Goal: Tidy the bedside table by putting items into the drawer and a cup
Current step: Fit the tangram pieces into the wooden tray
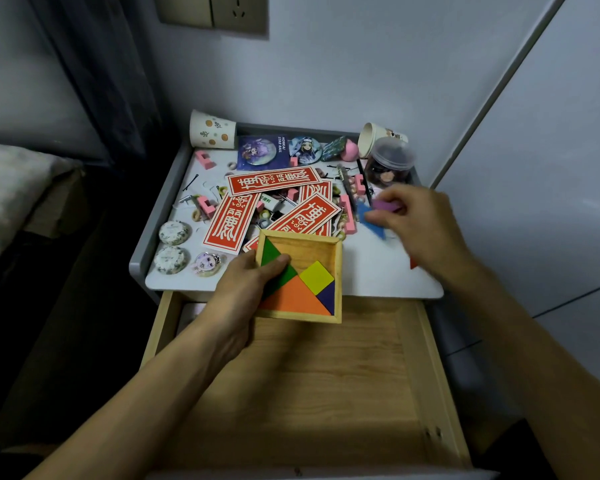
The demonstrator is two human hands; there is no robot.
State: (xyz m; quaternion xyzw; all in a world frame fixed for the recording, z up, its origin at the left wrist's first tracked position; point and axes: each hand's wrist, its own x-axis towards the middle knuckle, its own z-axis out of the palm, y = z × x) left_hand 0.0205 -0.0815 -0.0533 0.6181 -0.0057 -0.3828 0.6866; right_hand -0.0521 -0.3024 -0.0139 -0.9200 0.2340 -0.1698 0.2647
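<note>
Four coloured pieces sit in the wooden tray (pixel 338 278): a green triangle (pixel 270 252), an orange triangle (pixel 291 296), a yellow square (pixel 317 277) and a dark purple triangle (pixel 328 296). I hold that tray by its left side in my left grip (pixel 246 285), fingers curled round the rim and thumb pressed onto the green triangle. The tray hangs over the front edge of the tabletop (pixel 378 271), partly above the open drawer (pixel 326 393).

My right grip (pixel 419 223) is at the right side of the tabletop, fingertips pinching a violet piece (pixel 388 205). A blue triangle (pixel 371 221) lies just beneath those fingers; it is blurred, and I cannot tell whether I touch it.

Red paper strips (pixel 274 180) lie scattered across the middle, among pink blocks and small trinkets. One paper cup (pixel 212 129) stands at the back left corner, another (pixel 371 138) at the back right beside a clear jar (pixel 390 164).
</note>
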